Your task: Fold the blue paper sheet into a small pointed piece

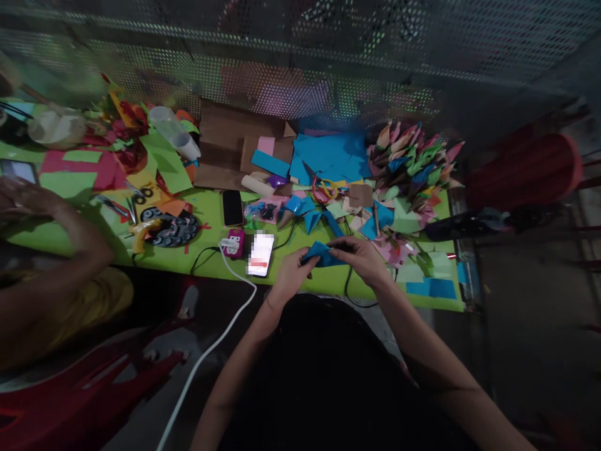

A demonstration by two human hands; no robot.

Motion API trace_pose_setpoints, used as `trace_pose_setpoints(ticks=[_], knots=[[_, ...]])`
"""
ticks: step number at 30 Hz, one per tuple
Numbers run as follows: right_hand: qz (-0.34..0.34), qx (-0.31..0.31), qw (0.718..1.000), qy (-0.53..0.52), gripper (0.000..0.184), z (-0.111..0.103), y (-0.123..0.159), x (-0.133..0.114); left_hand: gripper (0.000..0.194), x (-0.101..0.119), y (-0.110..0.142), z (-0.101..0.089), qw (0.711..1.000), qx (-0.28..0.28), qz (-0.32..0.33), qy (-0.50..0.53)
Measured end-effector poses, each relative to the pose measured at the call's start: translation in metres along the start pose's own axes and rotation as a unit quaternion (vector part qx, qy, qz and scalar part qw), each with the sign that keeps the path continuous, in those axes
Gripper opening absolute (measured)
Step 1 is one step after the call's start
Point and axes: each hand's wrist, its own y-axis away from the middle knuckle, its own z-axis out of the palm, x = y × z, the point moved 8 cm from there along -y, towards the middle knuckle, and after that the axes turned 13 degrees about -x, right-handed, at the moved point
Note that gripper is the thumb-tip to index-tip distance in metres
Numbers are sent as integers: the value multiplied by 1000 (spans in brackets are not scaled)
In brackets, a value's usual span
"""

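Note:
Between my two hands is a small piece of blue paper [320,252], folded to a point at its top, held just above the table's near edge. My left hand [295,269] pinches its left side. The fingers of my right hand [357,255] grip its right side. A lit phone [261,254] lies on the table beside my left hand. Beyond the paper sit pointed blue folded paper pieces [312,219]. Which folds the fingertips cover I cannot make out.
The table has a lime-green cover [213,213]. Blue sheets [331,156] and brown cardboard [218,147] lie at the back. Many paper cones [417,160] stand back right. A pink power socket [233,243] with a white cable [235,319] is left. Another person's arm [79,232] rests far left.

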Motion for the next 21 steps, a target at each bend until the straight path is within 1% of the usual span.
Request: trace_pose_setpoints(ticks=[3,6,10,12,15,21], knots=[[-15,10,1000,25,30,2,0,-6,22,2,0,0,1000,-4,6,-3],[-25,21,998,52,28,5,1,-11,23,1,0,0,1000,-5,-5,-13],[-19,-18,998,63,28,10,-3,-16,22,1,0,-2,999,-10,-25,-33],[-22,-37,997,64,28,12,-5,-19,22,1,0,-1,999,-26,-29,-30],[-23,-60,995,77,25,12,-9,-23,23,1,0,4,997,-70,-31,-11],[-32,-94,988,120,19,14,-7,-32,27,7,0,7,993,-119,0,-9]])
